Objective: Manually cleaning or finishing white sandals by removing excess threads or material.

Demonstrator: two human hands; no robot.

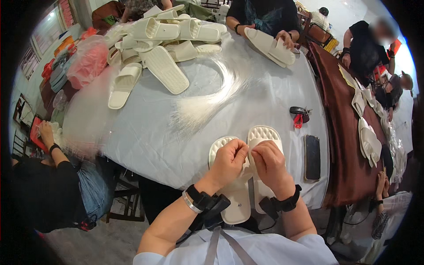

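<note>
A pair of cream slippers lies side by side at the near table edge, toes pointing away from me. Over the left slipper (pixel 235 203) my left hand (pixel 229 160) is closed in a pinch, thumb against the bent forefinger. My right hand (pixel 270 162) pinches in the same way above the right slipper (pixel 264 132). The two hands are close together, a small gap between them. Whatever sits in the fingertips is too thin or hidden to see. Beyond the slippers, a loose curved bundle of thin whitish strands (pixel 203 106) is spread on the pale tablecloth (pixel 145 128).
A heap of cream slippers (pixel 165 33) covers the far left. Keys (pixel 300 115) and a dark phone (pixel 312 157) lie to the right. Across the table, a person holds slippers (pixel 269 46). A brown-covered table (pixel 338 145) stands right; pink plastic bags (pixel 89 62) are at left.
</note>
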